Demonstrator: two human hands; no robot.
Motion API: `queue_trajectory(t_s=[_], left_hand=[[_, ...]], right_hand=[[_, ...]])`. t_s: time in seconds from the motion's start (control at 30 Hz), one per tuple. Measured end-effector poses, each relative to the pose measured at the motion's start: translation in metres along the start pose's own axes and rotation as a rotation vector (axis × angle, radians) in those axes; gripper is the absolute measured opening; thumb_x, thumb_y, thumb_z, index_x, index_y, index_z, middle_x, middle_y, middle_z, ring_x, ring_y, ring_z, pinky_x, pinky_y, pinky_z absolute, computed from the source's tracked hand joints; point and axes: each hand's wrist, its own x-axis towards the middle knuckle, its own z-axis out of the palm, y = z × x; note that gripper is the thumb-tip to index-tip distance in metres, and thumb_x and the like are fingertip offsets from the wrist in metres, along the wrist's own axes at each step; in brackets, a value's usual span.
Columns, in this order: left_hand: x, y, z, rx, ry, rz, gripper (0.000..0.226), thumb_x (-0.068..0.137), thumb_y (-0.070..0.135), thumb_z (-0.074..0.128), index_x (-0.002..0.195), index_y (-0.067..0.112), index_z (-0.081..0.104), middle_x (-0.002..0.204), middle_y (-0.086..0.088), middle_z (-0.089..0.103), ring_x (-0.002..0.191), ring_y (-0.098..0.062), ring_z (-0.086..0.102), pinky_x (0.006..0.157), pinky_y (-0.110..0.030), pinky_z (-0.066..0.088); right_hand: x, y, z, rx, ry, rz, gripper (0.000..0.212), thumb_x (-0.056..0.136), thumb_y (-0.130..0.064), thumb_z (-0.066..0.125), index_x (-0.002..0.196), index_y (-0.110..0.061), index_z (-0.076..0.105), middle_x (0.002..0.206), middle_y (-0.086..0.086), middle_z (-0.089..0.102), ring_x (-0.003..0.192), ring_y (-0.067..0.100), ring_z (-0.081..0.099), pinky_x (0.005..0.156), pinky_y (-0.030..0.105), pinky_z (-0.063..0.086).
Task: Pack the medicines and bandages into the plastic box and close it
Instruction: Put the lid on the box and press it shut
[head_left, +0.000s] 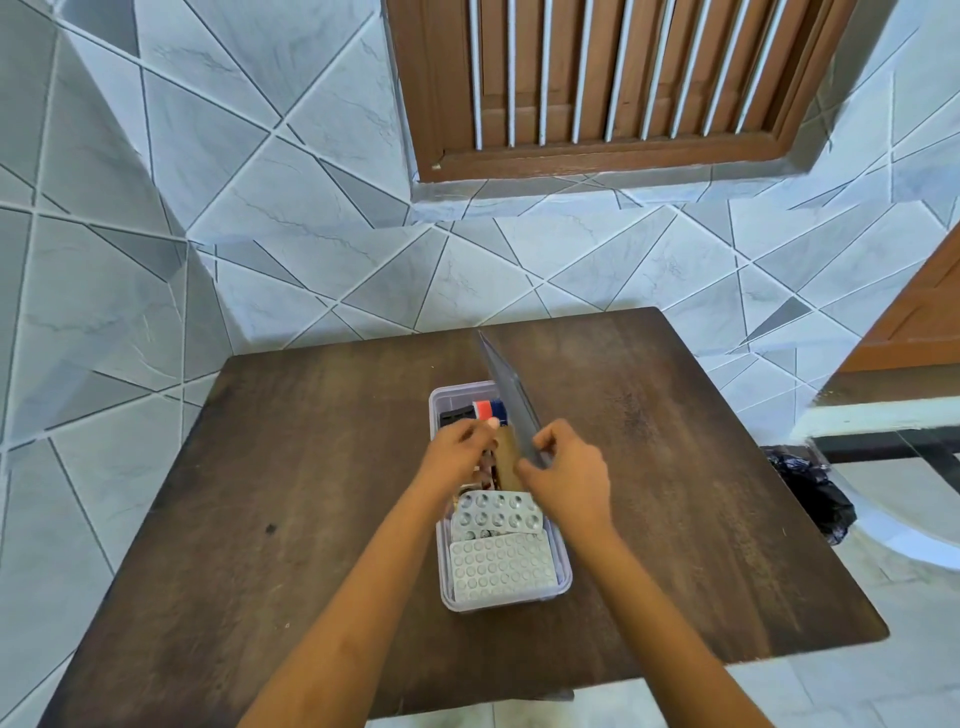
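Note:
A clear plastic box (563, 569) stands in the middle of the dark wooden table (291, 467). Inside lie silver blister packs (501, 569), a brown packet (506, 457) and a red, white and blue item (488, 409) at the far end. My right hand (566, 475) grips the grey lid (506, 395), which is tilted up on edge over the box's right side. My left hand (460, 449) is over the box's middle with its fingers pinched together near the brown packet; what they hold is hidden.
The table stands against a grey and white tiled wall below a brown barred window (623, 78). A black plastic bag (810, 493) lies on the floor to the right of the table, beside a white ledge (883, 415).

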Motion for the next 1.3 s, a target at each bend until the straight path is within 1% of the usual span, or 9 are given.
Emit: queue_trajectory(t_s=[0.1,0.3,0.5,0.6,0.77,0.9,1.07,1.17,1.3], left_hand=[[0.001,0.002,0.000,-0.129,-0.018,-0.004,0.015,0.093,0.024,0.055,0.096,0.011,0.063,0.096,-0.010,0.068,0.083,-0.023,0.063,0.079,-0.036,0.055],[0.014,-0.025,-0.020,0.056,0.237,-0.001,0.022,0.083,0.003,0.060,0.104,-0.001,0.064,0.087,-0.016,0.068,0.078,-0.025,0.061,0.078,-0.041,0.054],[0.002,-0.057,-0.032,0.150,0.295,-0.030,0.042,0.087,0.010,0.061,0.129,0.006,0.054,0.103,-0.011,0.065,0.094,-0.019,0.058,0.090,-0.030,0.048],[-0.002,-0.064,-0.033,0.244,0.340,0.021,0.046,0.088,0.015,0.062,0.132,0.009,0.051,0.111,-0.014,0.066,0.094,-0.018,0.057,0.086,-0.026,0.044],[-0.002,-0.072,-0.027,0.349,0.376,-0.010,0.041,0.088,0.016,0.061,0.128,0.015,0.054,0.128,-0.013,0.048,0.112,-0.028,0.055,0.096,-0.033,0.044],[0.004,-0.072,-0.032,0.131,0.312,-0.113,0.043,0.087,0.006,0.061,0.128,0.014,0.052,0.131,-0.014,0.052,0.117,-0.028,0.053,0.100,-0.040,0.047],[0.013,-0.070,-0.038,-0.117,0.170,-0.272,0.048,0.089,-0.001,0.056,0.135,0.003,0.043,0.115,-0.016,0.058,0.102,-0.025,0.056,0.072,-0.032,0.053],[0.016,-0.070,-0.043,-0.181,0.088,-0.325,0.034,0.091,-0.003,0.053,0.125,-0.004,0.050,0.097,-0.012,0.061,0.087,-0.021,0.059,0.070,-0.029,0.056],[0.019,-0.070,-0.042,-0.192,0.091,-0.325,0.015,0.090,-0.005,0.053,0.097,0.007,0.057,0.077,-0.003,0.058,0.068,-0.011,0.056,0.042,-0.013,0.052]], right_hand=[[-0.018,-0.009,0.025,-0.005,-0.140,-0.089,0.025,0.079,-0.022,0.067,0.087,-0.018,0.043,0.080,-0.001,0.053,0.073,0.018,0.055,0.058,0.022,0.042],[-0.016,0.013,0.038,0.055,-0.398,-0.179,0.029,0.084,-0.025,0.063,0.111,-0.015,0.058,0.120,0.003,0.061,0.117,0.018,0.052,0.102,0.034,0.042],[0.006,0.049,0.039,-0.145,-0.296,-0.014,0.056,0.094,-0.015,0.045,0.145,-0.008,0.022,0.156,0.012,0.019,0.144,0.026,0.017,0.118,0.037,0.017],[0.010,0.056,0.041,0.083,-0.312,0.172,0.054,0.096,-0.009,0.042,0.145,-0.003,0.021,0.153,0.014,0.028,0.140,0.029,0.029,0.117,0.038,0.025],[0.009,0.071,0.044,0.321,-0.187,0.353,0.038,0.094,-0.011,0.050,0.131,-0.001,0.049,0.132,0.015,0.056,0.117,0.028,0.055,0.104,0.038,0.042],[0.017,0.077,0.041,0.758,-0.282,0.610,0.033,0.094,-0.007,0.050,0.126,0.001,0.051,0.110,0.009,0.064,0.093,0.022,0.058,0.088,0.035,0.050],[0.029,0.081,0.039,0.804,-0.379,0.662,0.031,0.094,-0.002,0.047,0.124,0.004,0.052,0.086,0.004,0.063,0.073,0.012,0.055,0.069,0.021,0.046],[0.036,0.088,0.041,0.737,-0.396,0.642,0.031,0.094,-0.002,0.047,0.124,0.006,0.052,0.098,0.007,0.062,0.075,0.010,0.055,0.065,0.019,0.044],[0.038,0.093,0.048,0.679,-0.374,0.617,0.027,0.093,-0.003,0.050,0.118,0.006,0.056,0.082,0.000,0.063,0.071,0.013,0.051,0.062,0.022,0.038]])
